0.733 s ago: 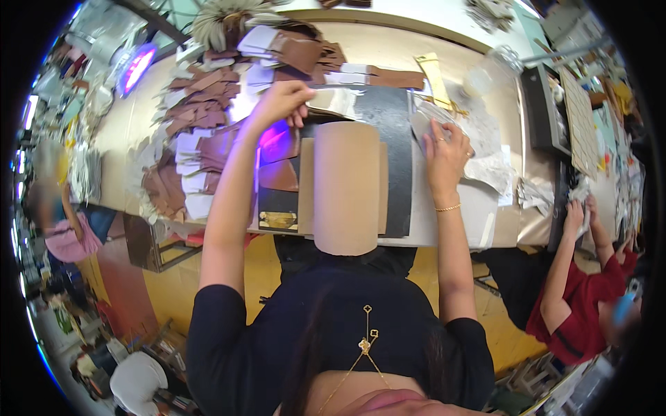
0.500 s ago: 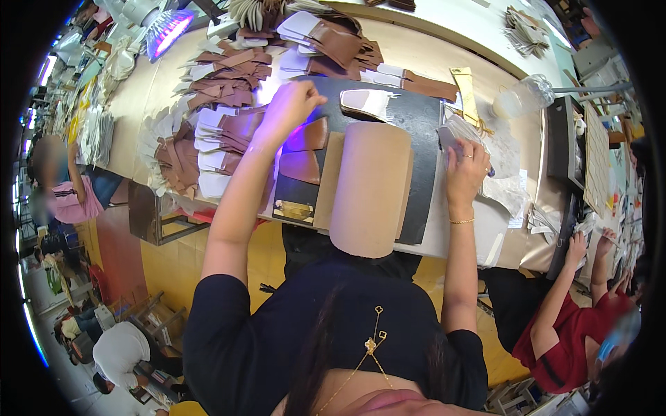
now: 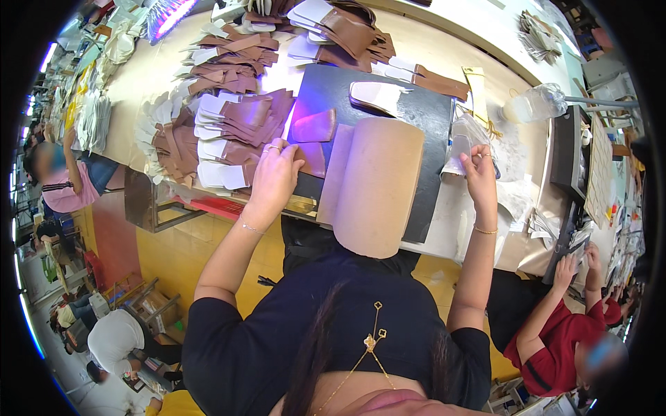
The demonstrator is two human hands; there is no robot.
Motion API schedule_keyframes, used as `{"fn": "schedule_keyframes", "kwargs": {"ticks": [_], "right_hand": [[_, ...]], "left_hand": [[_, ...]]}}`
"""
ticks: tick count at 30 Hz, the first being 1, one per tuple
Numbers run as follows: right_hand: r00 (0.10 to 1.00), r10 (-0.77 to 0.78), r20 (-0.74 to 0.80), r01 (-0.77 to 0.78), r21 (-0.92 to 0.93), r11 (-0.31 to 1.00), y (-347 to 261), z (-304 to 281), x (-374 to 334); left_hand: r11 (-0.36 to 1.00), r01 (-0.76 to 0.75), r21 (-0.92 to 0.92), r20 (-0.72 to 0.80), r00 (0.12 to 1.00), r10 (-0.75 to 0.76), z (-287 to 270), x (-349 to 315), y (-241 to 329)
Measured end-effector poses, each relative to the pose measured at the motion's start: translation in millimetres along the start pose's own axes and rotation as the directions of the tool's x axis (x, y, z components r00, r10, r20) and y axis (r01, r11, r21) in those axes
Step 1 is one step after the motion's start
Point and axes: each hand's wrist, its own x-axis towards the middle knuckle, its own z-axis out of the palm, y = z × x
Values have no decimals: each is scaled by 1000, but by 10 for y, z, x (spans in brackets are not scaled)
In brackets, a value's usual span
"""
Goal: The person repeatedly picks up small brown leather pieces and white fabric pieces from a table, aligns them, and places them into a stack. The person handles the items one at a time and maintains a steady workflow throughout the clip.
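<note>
My left hand [image 3: 274, 179] is at the left edge of a small brown leather piece [image 3: 314, 158], fingers bent and slightly apart; whether it touches the leather I cannot tell. Another brown leather piece [image 3: 313, 125] lies just beyond, under violet light. Both rest on a black board [image 3: 433, 121]. At the right, my right hand [image 3: 480, 172] is closed at the near edge of a stack of greyish-white pieces [image 3: 463, 135]; what its fingertips grip is hidden. Between my hands lies a large tan, rounded form [image 3: 378, 184] on a flat tan base. A white-and-brown piece [image 3: 378, 97] sits behind it.
Bundles of brown leather straps with white ends [image 3: 243, 121] cover the left of the table. A lit lamp [image 3: 170, 17] hangs at the far left. A clear plastic bottle [image 3: 534, 104], a yellow strip [image 3: 476, 93] and a dark box [image 3: 572, 149] are at right. Co-workers sit on both sides.
My left hand has moved nearer, down from above the leather pieces to beside the lower one. My right hand has drawn slightly back from the top of the greyish-white stack to its near edge.
</note>
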Motion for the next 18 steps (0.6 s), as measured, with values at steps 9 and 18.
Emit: {"fn": "schedule_keyframes", "kwargs": {"ticks": [9, 18], "right_hand": [[996, 48, 77, -78, 449, 890, -128, -146, -136], [999, 13, 34, -30, 561, 827, -322, -135, -352]], "left_hand": [[993, -26, -113, 128, 991, 41, -114, 235, -149], [989, -53, -137, 166, 983, 76, -96, 293, -159]]}}
